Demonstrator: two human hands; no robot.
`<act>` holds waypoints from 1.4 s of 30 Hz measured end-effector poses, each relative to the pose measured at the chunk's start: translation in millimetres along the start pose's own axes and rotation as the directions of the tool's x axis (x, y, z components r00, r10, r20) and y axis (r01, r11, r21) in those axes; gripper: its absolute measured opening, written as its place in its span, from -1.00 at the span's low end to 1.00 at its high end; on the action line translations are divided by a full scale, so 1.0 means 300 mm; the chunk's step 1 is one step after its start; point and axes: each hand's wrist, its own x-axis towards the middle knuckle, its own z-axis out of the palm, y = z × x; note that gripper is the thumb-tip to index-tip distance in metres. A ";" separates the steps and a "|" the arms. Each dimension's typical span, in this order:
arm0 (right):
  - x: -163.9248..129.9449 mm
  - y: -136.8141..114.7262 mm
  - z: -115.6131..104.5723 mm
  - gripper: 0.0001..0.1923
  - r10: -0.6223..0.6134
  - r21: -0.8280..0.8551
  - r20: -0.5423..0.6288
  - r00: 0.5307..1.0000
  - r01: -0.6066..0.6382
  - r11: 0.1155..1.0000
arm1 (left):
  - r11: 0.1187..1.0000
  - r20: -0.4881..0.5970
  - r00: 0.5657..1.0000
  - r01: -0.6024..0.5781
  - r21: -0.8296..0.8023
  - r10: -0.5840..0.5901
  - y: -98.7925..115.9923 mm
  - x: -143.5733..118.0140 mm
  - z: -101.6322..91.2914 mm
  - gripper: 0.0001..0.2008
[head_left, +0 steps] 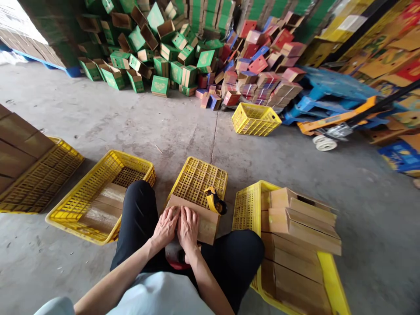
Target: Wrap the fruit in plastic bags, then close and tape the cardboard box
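A small closed cardboard box (207, 224) rests on an upturned yellow crate (199, 175) between my knees. My left hand (166, 226) lies on the box's top, fingers stretched forward. Right beside it, my right hand (188, 227) presses on the same face with its fingers laid flat. Both hands are open and grip nothing; the thumbs meet close to the middle of the box. A yellow and black tape dispenser (214, 200) sits on the crate, just beyond the box's far right corner.
To my right, a yellow crate (246, 205) holds several cardboard boxes (295, 262). At left stands another yellow crate (82, 177) with taped boxes inside. Farther off are a small yellow crate (256, 119), green cartons (160, 85), blue pallets (331, 87) and an orange pallet jack (348, 116).
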 end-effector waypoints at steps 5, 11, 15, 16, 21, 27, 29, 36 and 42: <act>-0.045 -0.006 0.013 -0.44 -0.011 0.034 -0.053 0.999 0.012 0.999 | 0.997 -0.109 0.994 -0.002 -0.073 -0.006 -0.028 0.032 0.007 -0.40; -0.148 0.106 -0.043 -0.52 0.108 -0.038 -0.071 0.992 -0.110 0.993 | 0.995 -0.197 0.980 -0.009 -0.098 -0.011 -0.079 0.021 0.047 -0.51; -0.241 0.260 -0.069 -0.53 0.216 -0.095 -0.179 0.960 -0.236 0.967 | 0.998 -0.210 0.978 -0.006 -0.063 -0.008 -0.094 0.001 0.077 -0.42; -0.263 0.295 -0.069 -0.52 0.227 -0.101 -0.205 0.952 -0.251 0.963 | 0.998 -0.208 0.978 -0.014 -0.054 0.002 -0.095 -0.002 0.082 -0.40; -0.312 0.367 -0.047 -0.42 0.172 -0.089 -0.249 0.953 -0.199 0.976 | 1.000 -0.229 0.973 -0.012 -0.016 0.008 -0.092 0.004 0.082 -0.32; -0.310 0.289 0.049 -0.29 0.191 -0.162 -0.372 0.908 -0.266 0.950 | 0.974 -0.285 0.953 -0.038 0.224 0.103 -0.026 -0.009 0.087 -0.27; -0.311 0.266 0.112 -0.29 0.168 -0.176 -0.410 0.897 -0.258 0.950 | 0.964 -0.287 0.943 -0.093 0.250 0.166 0.010 -0.022 0.133 -0.22; -0.294 0.264 0.231 -0.39 0.067 -0.203 -0.465 0.883 -0.180 0.962 | 0.878 -0.186 0.873 -0.398 0.265 0.451 0.071 -0.029 0.260 -0.16; -0.376 0.409 0.227 -0.37 0.048 -0.211 -0.423 0.905 -0.150 0.966 | 0.935 -0.252 0.915 -0.255 0.248 0.316 -0.072 -0.021 0.270 -0.17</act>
